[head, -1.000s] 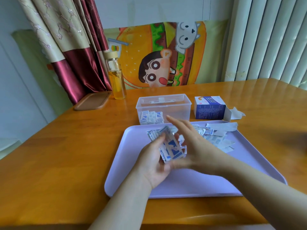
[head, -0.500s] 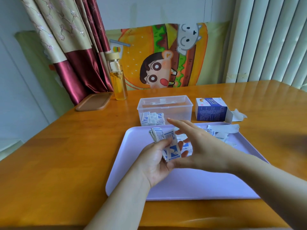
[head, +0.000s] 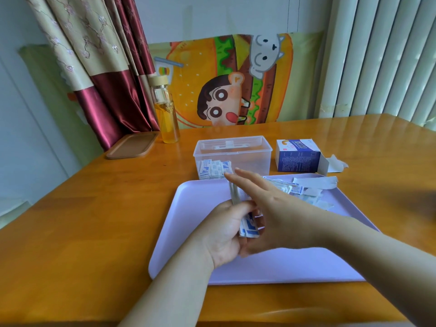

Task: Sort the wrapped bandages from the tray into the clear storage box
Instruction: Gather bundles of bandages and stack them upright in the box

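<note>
A lilac tray (head: 188, 232) lies in front of me on the wooden table. Over its middle my left hand (head: 221, 234) grips a stack of blue-and-white wrapped bandages (head: 247, 226), held edge-up. My right hand (head: 271, 208) lies flat against the stack's right side with its fingers straight, covering most of it. More loose wrapped bandages (head: 295, 190) lie heaped at the tray's far right. The clear storage box (head: 247, 154) stands just beyond the tray, and a row of bandages (head: 213, 169) stands in its left end.
A blue-and-white carton (head: 298, 156) with an open flap stands right of the box. A glass bottle (head: 166, 114) of yellow liquid and a brown lid (head: 132, 146) sit at the far left. Torn white paper (head: 316, 182) lies on the tray's far rim.
The stack in my left hand has turned from face-on to edge-up. My right hand has closed in flat against it. The view has come slightly closer.
</note>
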`<action>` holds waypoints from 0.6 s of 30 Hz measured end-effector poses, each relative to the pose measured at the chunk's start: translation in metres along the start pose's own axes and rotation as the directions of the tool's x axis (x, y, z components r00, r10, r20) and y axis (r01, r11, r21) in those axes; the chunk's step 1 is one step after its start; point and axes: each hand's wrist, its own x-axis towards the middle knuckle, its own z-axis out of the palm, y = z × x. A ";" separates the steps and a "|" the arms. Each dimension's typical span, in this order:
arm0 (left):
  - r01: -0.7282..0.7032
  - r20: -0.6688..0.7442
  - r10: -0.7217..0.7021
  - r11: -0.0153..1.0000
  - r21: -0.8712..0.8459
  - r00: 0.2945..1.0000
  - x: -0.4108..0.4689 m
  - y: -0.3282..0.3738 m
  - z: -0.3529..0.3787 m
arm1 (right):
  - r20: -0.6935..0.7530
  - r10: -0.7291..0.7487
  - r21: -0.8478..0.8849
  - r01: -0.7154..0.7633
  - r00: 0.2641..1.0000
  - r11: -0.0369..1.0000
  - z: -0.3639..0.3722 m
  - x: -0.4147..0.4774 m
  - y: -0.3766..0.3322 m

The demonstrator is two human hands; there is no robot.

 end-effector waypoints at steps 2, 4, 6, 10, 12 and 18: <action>-0.014 0.022 0.013 0.997 0.078 1.000 -0.001 0.000 0.000 | 0.004 -0.027 -0.030 0.027 1.000 0.999 -0.003 0.004 0.000; -0.003 0.046 -0.002 0.992 0.123 0.999 -0.002 0.002 -0.002 | -0.029 -0.035 -0.019 0.034 0.999 0.999 -0.007 0.006 0.000; 0.017 0.069 -0.027 0.988 0.154 0.997 -0.003 0.003 -0.004 | -0.052 -0.047 -0.043 0.045 0.998 0.998 -0.010 0.006 -0.001; 0.031 0.049 -0.044 0.971 0.237 0.998 -0.005 0.015 -0.010 | -0.031 -0.072 0.103 0.075 0.997 0.992 -0.029 0.009 -0.015; 0.005 0.038 -0.015 0.968 0.249 0.999 -0.002 0.028 -0.016 | -0.068 -0.036 0.239 0.052 0.997 0.970 -0.048 0.017 -0.020; -0.068 0.087 0.035 0.909 0.412 0.996 0.018 0.071 -0.022 | -0.130 0.107 0.328 -0.059 0.986 0.943 -0.080 0.060 -0.008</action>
